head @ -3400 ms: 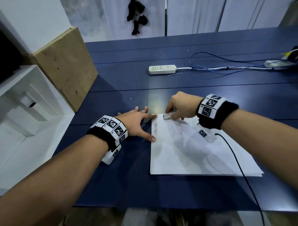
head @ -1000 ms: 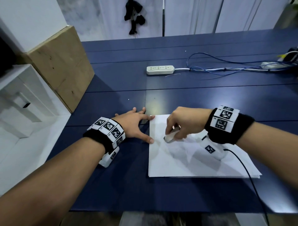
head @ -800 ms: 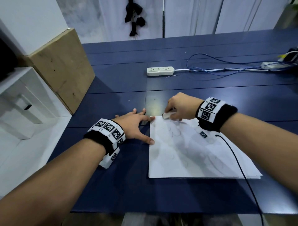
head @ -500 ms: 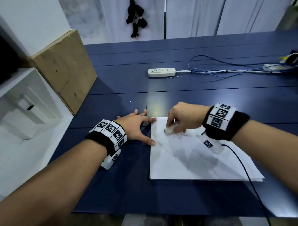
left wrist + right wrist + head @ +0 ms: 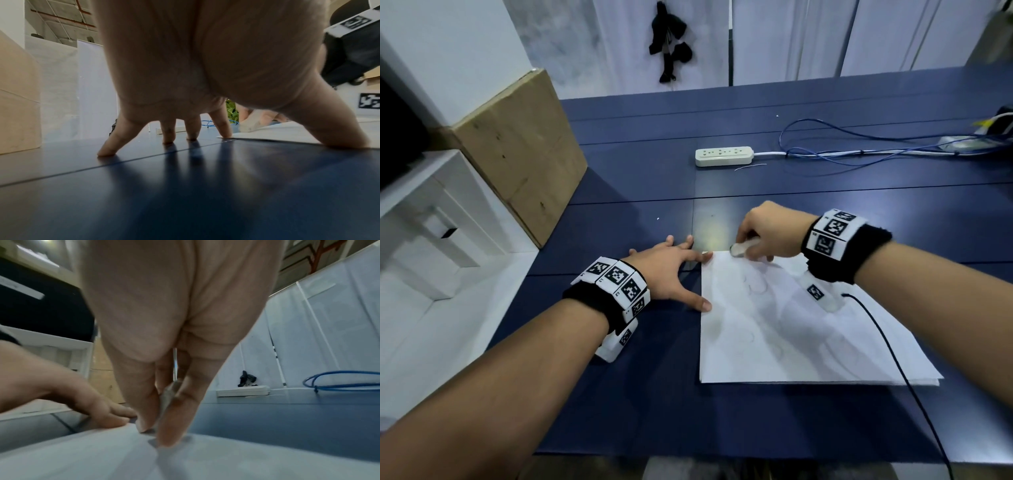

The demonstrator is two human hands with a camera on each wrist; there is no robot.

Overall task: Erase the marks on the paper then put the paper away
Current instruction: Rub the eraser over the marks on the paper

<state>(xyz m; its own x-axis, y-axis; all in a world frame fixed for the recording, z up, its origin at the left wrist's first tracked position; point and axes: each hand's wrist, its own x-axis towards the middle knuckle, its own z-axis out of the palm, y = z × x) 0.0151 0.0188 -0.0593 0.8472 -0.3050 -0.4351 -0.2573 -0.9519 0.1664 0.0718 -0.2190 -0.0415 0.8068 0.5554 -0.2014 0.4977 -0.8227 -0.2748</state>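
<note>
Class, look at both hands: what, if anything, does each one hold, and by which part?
The right hand pinches the eraser by its sides, tip on the paper. The left hand holds nothing; its spread fingers press the paper's edge.

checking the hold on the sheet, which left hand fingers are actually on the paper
Only the left hand's thumb and index fingertip press the paper's left edge; the other fingers rest on the blue table.

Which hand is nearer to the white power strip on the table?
The right. The right hand, pinching the eraser at the paper's far edge, sits almost directly below the power strip; the left hand is lower and further left.
</note>
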